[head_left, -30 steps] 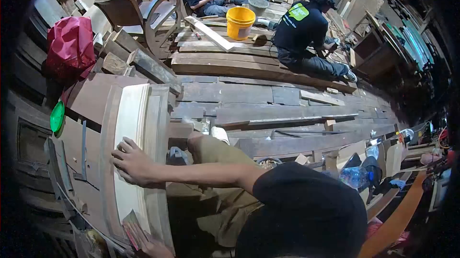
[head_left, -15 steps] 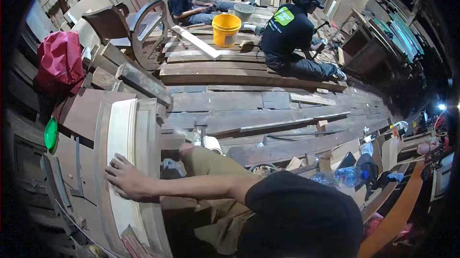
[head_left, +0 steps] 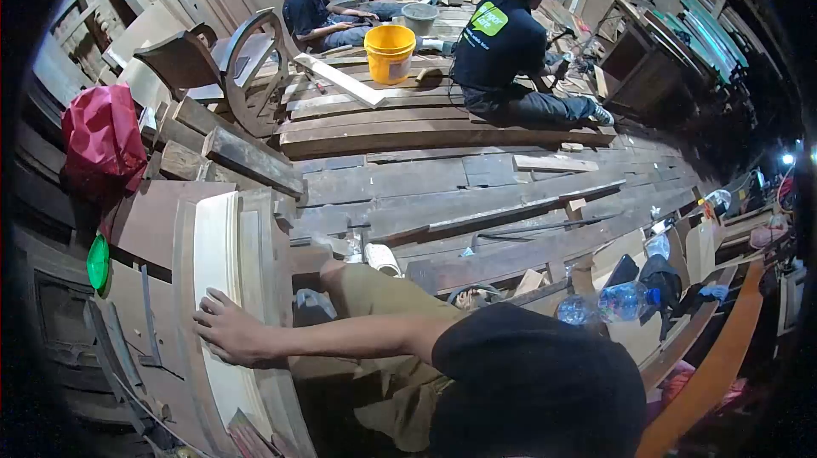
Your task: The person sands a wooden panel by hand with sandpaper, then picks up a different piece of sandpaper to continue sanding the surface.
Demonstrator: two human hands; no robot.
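Observation:
My right hand (head_left: 231, 329) lies palm down across a long pale moulded board (head_left: 217, 241), with its fingers apart. The board rests lengthwise on a brownish wooden panel (head_left: 180, 288) at the left, beside a grey-brown grooved strip (head_left: 252, 245). At the board's near end is a reddish, streaked piece (head_left: 247, 434) that I cannot make out. My left hand is out of sight.
Two people sit on the plank floor (head_left: 383, 177), near a yellow bucket (head_left: 389, 56) and a grey bucket (head_left: 419, 17). A wooden chair (head_left: 230, 66), a red bag (head_left: 104, 139) and stacked beams (head_left: 251, 160) stand left. Plastic bottles (head_left: 625, 303) lie right.
The whole view has shifted slightly. My right hand stays on the pale board, in nearly the same place.

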